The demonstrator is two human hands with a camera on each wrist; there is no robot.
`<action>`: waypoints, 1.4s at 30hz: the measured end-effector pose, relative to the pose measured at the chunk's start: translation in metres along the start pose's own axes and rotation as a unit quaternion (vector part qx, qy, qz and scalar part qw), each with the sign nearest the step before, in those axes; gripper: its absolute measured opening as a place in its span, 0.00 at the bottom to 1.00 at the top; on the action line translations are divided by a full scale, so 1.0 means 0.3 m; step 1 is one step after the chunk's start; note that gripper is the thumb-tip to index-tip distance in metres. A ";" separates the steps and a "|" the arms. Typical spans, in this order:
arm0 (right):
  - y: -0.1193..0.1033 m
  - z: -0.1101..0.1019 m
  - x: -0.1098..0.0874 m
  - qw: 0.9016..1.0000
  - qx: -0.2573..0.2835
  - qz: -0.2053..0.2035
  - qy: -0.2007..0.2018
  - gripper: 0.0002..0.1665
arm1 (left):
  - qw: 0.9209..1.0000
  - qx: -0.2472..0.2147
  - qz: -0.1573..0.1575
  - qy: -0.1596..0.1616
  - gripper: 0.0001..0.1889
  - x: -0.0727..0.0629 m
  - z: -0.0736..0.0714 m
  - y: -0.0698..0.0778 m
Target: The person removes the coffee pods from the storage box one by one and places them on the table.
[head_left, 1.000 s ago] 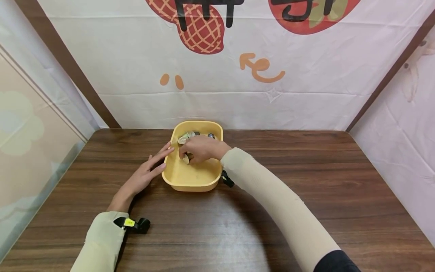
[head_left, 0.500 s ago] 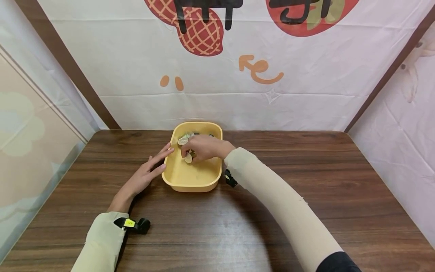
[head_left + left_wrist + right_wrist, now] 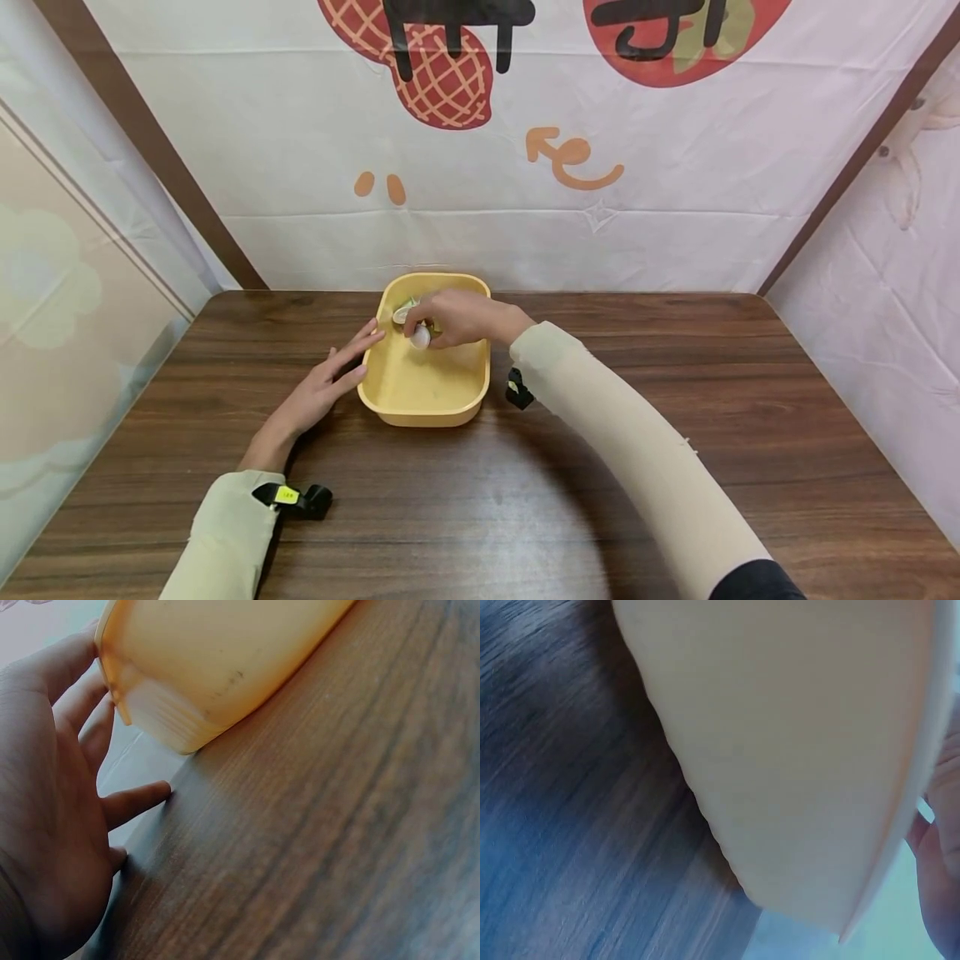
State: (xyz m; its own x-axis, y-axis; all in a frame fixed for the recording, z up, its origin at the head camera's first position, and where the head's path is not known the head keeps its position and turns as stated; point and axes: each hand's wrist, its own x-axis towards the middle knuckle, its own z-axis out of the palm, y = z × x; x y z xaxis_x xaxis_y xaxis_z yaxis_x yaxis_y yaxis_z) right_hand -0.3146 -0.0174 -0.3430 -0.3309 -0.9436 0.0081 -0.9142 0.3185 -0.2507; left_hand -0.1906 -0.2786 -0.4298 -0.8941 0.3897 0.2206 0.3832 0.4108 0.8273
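Okay, right hand point(image 3: 459, 318) reaches over the tub's right rim, fingers curled, pinching a small round pale disc point(image 3: 420, 337) inside the tub; material too small to tell. Left hand point(image 3: 311, 398) has fingers straight and spread, fingertips touching the left rim. Tub point(image 3: 427, 390) is yellow, looks like smooth plastic, deep, rounded rectangle with a turned-out lip; sits upright on the desk, near its far edge. Left wrist view gets dark scuffs on its outer wall plus faint ribs at a corner; right wrist view, a wavy bottom edge. Just beyond the pinching fingers, another pale round piece point(image 3: 402, 316) lies in the tub, greenish bits near it, partly hidden by the right hand. Sleeves: long, light, soft-looking fabric, black straps near both wrists. Desk point(image 3: 405, 525): dark brown wood grain, slight sheen. Behind it, white creased fabric backdrop point(image 3: 465, 187), printed red shapes, black strokes, orange marks, brown strips at the sides.
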 end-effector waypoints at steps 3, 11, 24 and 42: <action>0.013 -0.014 -0.025 0.999 0.026 -0.006 0.039 0.15 | 1.000 0.001 0.001 0.002 0.27 0.001 -0.001 0.002; 0.061 -0.024 -0.102 0.984 0.108 0.011 0.138 0.16 | 1.000 0.002 0.001 0.001 0.27 0.001 0.001 0.007; 0.130 -0.013 -0.260 0.949 0.163 0.033 0.268 0.17 | 1.000 0.008 0.004 0.003 0.27 -0.001 0.002 0.006; 0.228 0.109 -0.407 0.893 0.225 0.131 0.367 0.17 | 1.000 0.001 0.008 0.001 0.27 0.000 0.002 0.008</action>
State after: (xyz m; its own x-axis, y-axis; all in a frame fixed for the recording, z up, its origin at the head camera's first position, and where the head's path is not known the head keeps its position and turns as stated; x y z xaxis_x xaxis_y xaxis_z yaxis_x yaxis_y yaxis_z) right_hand -0.3292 0.1168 -0.3927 -0.7355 -0.4758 0.4824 -0.6502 0.2951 -0.7001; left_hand -0.1894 -0.2772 -0.4282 -0.8880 0.3953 0.2350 0.3986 0.4067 0.8220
